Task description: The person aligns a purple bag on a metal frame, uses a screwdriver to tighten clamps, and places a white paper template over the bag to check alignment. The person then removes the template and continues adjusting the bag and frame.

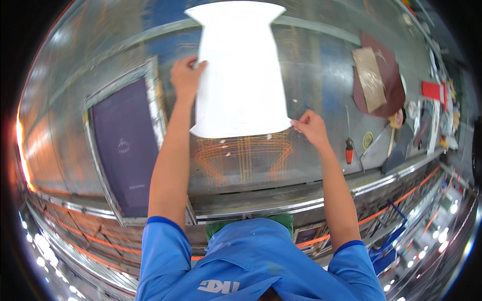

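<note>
A white cut-out sheet [241, 70], narrow at its neck and flared at the far end, lies on the metal table in front of me. My left hand [187, 76] is at its left edge, fingers curled and thumb tip over the border. The near right corner is pinched between the thumb and fingers of my right hand [310, 127]. Orange and yellow outlines [244, 155] are marked on the table just below the sheet's near edge. A few small white scraps [224, 146] lie over these lines.
To my left lies a framed dark screen [125, 145]. On the right are a maroon piece [374, 85] with a tan strip [369, 78] on it, a screwdriver with a red handle [349, 152], a yellow tape roll [368, 139] and a red box [431, 90]. A metal rail [261, 213] edges the table.
</note>
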Available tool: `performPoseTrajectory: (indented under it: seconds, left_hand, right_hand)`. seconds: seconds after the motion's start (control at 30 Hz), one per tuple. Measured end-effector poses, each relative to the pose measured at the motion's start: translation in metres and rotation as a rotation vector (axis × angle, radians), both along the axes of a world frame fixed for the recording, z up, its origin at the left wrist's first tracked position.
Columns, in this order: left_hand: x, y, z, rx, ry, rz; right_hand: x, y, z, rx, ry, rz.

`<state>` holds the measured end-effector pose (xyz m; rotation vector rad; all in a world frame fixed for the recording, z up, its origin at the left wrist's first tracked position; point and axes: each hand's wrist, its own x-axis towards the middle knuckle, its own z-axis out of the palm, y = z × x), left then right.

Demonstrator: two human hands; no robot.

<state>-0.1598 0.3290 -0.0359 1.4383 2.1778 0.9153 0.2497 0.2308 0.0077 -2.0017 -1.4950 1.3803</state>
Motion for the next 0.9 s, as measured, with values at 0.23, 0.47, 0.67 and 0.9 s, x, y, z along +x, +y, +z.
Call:
performPoseTrajectory:
  seconds: [0.23,0.47,0.67,0.9]
  left_hand:
    - [0.006,-0.002,0.003,-0.047,-0.25,0.07]
    - [-0.002,0.003,-0.013,-0.026,-0.279,0.06]
    - [0.007,-0.002,-0.009,0.034,-0.143,0.044]
    - [0.054,-0.008,-0.015,0.116,0.668,-0.33]
  right_hand:
    - [-0.003,-0.003,0.01,-0.054,-0.112,0.002]
    - [-0.004,-0.005,0.009,-0.031,-0.092,-0.018]
    - [-0.005,-0.005,0.007,-0.02,-0.071,-0.028]
    - [-0.005,-0.001,0.008,-0.006,-0.117,0.006]
